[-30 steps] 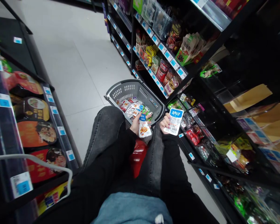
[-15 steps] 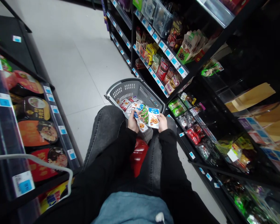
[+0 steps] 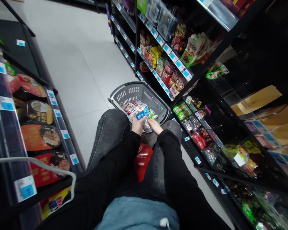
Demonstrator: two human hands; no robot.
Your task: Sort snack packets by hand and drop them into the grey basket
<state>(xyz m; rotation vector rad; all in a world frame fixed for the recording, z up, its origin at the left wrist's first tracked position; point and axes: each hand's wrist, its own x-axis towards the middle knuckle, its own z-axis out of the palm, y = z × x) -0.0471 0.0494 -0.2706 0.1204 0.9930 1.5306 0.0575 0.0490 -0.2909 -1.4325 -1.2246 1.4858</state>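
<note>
My left hand (image 3: 137, 125) is closed on a small snack packet (image 3: 147, 126) above the near side of the grey basket. A blue packet top (image 3: 140, 115) shows at its fingertips. My right hand (image 3: 156, 126) meets it from the other side, its fingertips pinched at the packet's right edge. Below and beyond the hands, the grey plastic shopping basket (image 3: 127, 87) stands on the floor against my knees. Several white, red and blue snack packets (image 3: 132, 107) lie loose inside it, with some green ones partly hidden behind my right fingers.
A black shelf of packaged snacks (image 3: 168, 72) rises close to the basket's right side, above open bins of small wrapped snacks (image 3: 199, 137). On my left runs a shelf of boxed meals (image 3: 40, 137). A red object (image 3: 143, 159) lies between my legs. Pale floor tiles (image 3: 86, 64) stretch ahead.
The white and blue packet that my right hand held up has left its raised place. My right hand has moved left to the left hand's packet, whose blue top now faces up.
</note>
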